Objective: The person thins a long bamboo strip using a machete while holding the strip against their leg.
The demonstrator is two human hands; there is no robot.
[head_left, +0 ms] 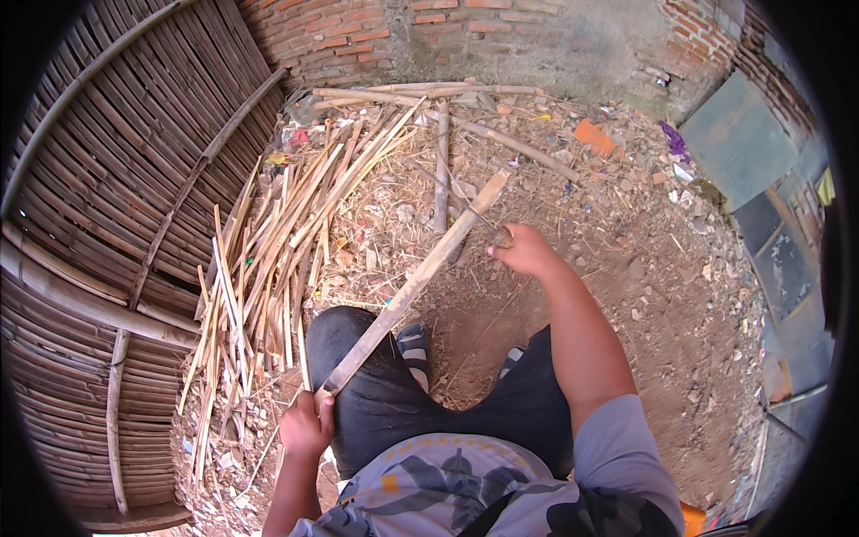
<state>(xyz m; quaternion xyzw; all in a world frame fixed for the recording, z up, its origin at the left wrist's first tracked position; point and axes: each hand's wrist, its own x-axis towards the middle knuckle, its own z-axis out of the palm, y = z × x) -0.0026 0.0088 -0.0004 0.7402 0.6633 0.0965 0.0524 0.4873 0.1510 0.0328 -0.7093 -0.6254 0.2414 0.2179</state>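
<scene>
My left hand point(305, 428) is closed round the lower end of a long, flat bamboo slat point(416, 279). The slat slants up and to the right over my left thigh, its far end above the littered ground. My right hand point(528, 251) is closed on the near end of a knife point(462, 198) with a thin, dark, slightly curved blade. This blade crosses the slat near its far end and points up and left. Whether the edge touches the slat or passes just over it, I cannot tell. My fingers hide most of the handle.
A heap of split bamboo strips point(300, 224) lies at my left, beside a bamboo-slat wall point(134, 134). Bamboo poles point(442, 166) lie ahead, before a brick wall point(488, 40). Flat grey panels point(743, 139) lean at the right. Rubble and litter cover the soil.
</scene>
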